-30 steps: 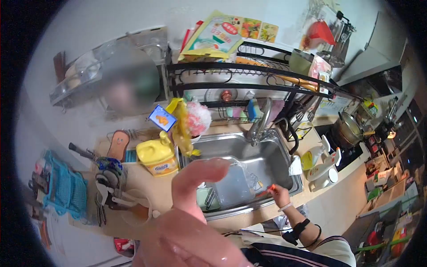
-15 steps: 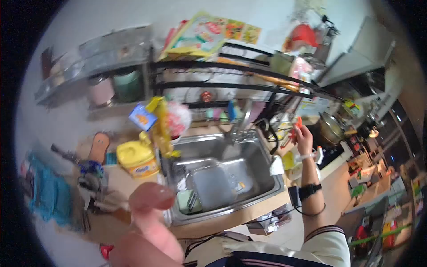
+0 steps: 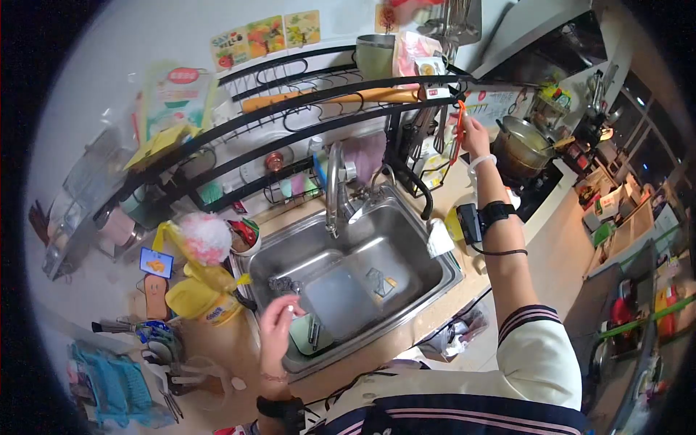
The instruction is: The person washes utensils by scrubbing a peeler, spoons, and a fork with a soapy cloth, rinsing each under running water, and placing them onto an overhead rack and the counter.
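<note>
My right hand (image 3: 475, 136) is raised at the end of the rack over the sink, with its fingers closed on a slim orange-red kitchen tool (image 3: 458, 134). That tool is upright, and its exact kind is hard to make out. Dark utensils (image 3: 428, 134) hang just left of it. Over the left rim of the sink (image 3: 341, 250), my left hand (image 3: 277, 322) is loosely curled with its fingers apart. A small white spot shows at its fingertips. Below it lies a pale green tray (image 3: 308, 335) with dark-handled items, inside the basin.
A faucet (image 3: 333, 188) rises behind the basin. A black two-tier rack (image 3: 290, 138) spans above. Yellow container (image 3: 206, 299) and pink-white pouf (image 3: 205, 238) stand left. A large pot (image 3: 523, 145) sits on the stove at right.
The view has swung to the right. My left hand has moved from the near counter to the sink's left edge. My right hand still grips the orange-red tool, now beside the rack's end.
</note>
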Demonstrator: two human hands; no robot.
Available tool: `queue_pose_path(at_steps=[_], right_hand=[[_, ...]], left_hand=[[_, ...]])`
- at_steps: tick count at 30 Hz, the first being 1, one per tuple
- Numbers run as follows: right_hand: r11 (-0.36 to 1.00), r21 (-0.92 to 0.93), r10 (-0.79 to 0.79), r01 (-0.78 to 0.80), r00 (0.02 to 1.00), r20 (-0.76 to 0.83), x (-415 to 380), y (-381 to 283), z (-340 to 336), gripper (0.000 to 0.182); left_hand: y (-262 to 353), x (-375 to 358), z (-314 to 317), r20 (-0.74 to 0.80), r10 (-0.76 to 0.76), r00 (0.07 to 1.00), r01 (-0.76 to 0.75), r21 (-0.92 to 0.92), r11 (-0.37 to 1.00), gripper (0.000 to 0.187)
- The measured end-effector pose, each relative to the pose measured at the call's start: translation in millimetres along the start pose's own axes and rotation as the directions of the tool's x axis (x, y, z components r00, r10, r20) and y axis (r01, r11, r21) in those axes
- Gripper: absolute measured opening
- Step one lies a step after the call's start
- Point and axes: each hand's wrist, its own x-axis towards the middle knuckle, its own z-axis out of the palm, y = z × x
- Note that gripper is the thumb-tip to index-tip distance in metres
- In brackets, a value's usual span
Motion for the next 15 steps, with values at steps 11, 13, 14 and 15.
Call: queue_pose_path(at_steps=[11,13,14,15], right_hand=[[0.948,0.298,-0.094,0.109,0.994,-0.063,-13.7,0.0,8.2,0.031],[0.963,0.255,-0.096,0.093,0.995,0.002,-16.7,-7.8,11.8,0.028],[0.969,0.232,-0.097,0.086,0.995,0.034,-17.7,-9.1,13.0,0.027],[0.967,0.242,-0.092,0.085,0.996,0.019,-14.1,-3.6,15.3,0.029]], left_hand=[[-52.3,4.8,32.5,-0.045,-0.143,0.989,0.142,-0.017,0.99,0.019],[-55.0,7.9,32.0,-0.062,-0.147,0.987,0.144,-0.05,0.988,0.019],[-56.2,8.6,32.0,-0.071,-0.148,0.986,0.143,-0.068,0.987,0.018],[-56.3,8.6,32.2,-0.071,-0.155,0.985,0.15,-0.067,0.986,0.018]])
